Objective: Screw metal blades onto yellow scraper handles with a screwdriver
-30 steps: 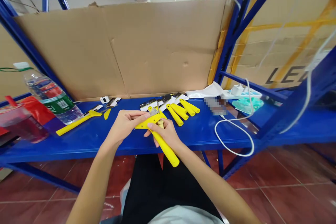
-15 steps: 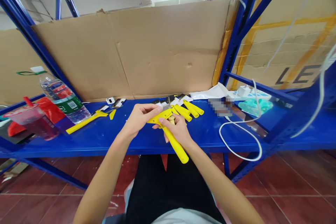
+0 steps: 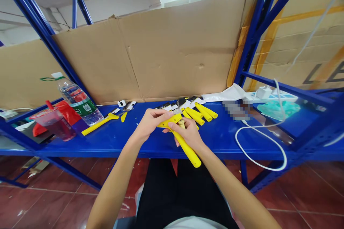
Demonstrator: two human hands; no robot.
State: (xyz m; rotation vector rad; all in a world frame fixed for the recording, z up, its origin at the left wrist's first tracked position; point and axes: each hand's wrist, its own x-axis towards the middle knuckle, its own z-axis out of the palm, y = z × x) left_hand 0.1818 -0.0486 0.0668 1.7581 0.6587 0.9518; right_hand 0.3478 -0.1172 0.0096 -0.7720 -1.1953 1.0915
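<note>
Both hands are together above the front of the blue shelf, on a yellow scraper [image 3: 188, 150] whose round handle slants down to the right. My left hand [image 3: 152, 123] is closed, pinching the left side of its wide head between thumb and fingers. My right hand [image 3: 189, 132] is closed around the neck, thumb on top. A small pale yellow object [image 3: 182, 123] sticks up among the right fingers; its kind cannot be made out. Just behind the hands, several yellow handled scrapers [image 3: 206, 112] lie with black-and-white cards. The left hand's fingertips are partly hidden.
On the blue shelf [image 3: 113, 146], another yellow scraper [image 3: 98, 125] and a small yellow triangular piece [image 3: 124, 117] lie left. A water bottle [image 3: 80, 102] and red-lidded drink cup [image 3: 55, 123] stand beyond. A white cable [image 3: 258, 164] loops at right; cardboard [image 3: 174, 53] closes off the back.
The camera view has turned slightly, so everything appears shifted to the right. Both hands keep their hold on the scraper, with little visible change in grip.
</note>
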